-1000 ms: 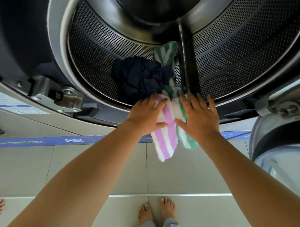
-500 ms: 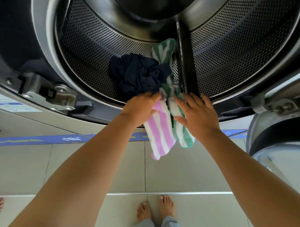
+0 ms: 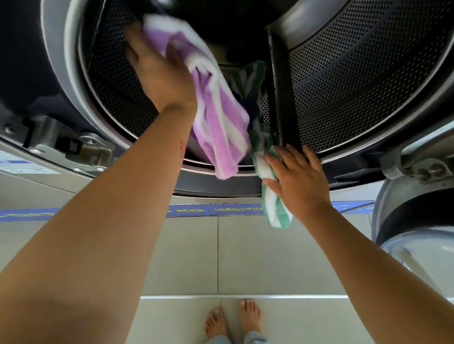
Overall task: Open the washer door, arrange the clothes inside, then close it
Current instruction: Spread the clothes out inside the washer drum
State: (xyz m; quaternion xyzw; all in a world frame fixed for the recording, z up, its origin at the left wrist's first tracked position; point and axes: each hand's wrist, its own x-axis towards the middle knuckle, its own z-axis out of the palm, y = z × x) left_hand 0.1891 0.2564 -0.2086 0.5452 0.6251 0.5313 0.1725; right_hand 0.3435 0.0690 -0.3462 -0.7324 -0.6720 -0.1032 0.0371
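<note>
Head view: blurred purple-and-white striped cloth (image 3: 218, 115).

Two striped towels show: one purple-and-white towel (image 3: 219, 120) in the upper middle of the frame and one green-and-white towel (image 3: 270, 193) at centre. One perforated drum (image 3: 359, 85) fills the top, with one open door (image 3: 423, 216) at right. Two hands appear, the left hand (image 3: 161, 76) and the right hand (image 3: 298, 179), plus two bare feet (image 3: 232, 321) at bottom centre.

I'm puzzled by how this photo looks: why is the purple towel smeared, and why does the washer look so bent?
Head view: the purple striped towel and left hand are motion-blurred; the right hand on the green striped towel is sharp; the wide lens bows the drum rim; the drum's depths are dark.
</note>
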